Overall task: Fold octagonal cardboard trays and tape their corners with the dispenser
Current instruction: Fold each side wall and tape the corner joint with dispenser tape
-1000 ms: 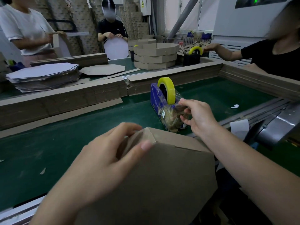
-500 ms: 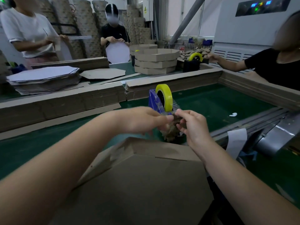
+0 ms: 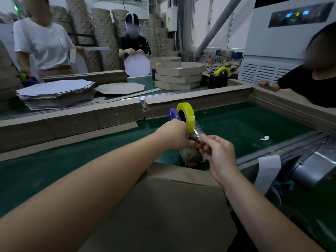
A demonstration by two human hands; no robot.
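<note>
Pulling tape: the right grip (image 3: 217, 155) pinches the clear tape (image 3: 196, 132) just below the yellow roll (image 3: 187, 115), with its fingers curled tight.
Left grip (image 3: 173, 135): clenched over the front of the blue dispenser (image 3: 172, 113) and touching the roll's lower edge. Its fingertips are hidden.
Grips: they meet at the dispenser's front, knuckles nearly touching.
Dispenser: upright on the green table (image 3: 54, 171), about mid-table, with the roll standing on edge on top. A crumpled wad (image 3: 190, 158) hangs at its front below both grips.
Tray (image 3: 172, 211): brown side up at the near table edge, just this side of the dispenser. It lies under both forearms, apart from both grips. Its far flap is folded, and a seam shows along that edge.
Wall (image 3: 72, 122): stacked cardboard strips run across the table behind the dispenser and turn down the right side.
Blanks (image 3: 56, 93): a pile of flat octagons, white side up, beyond the wall at left. One brown blank lies beside it.
Stack (image 3: 179, 75): folded trays piled beyond the wall, behind the roll.
Second dispenser (image 3: 221, 77): dark, with a yellow roll, just right of the stack.
White bit (image 3: 264, 138): small, on the table well right of the grips.
People: three others stand around the far side, and two of them hold white octagons upright.
</note>
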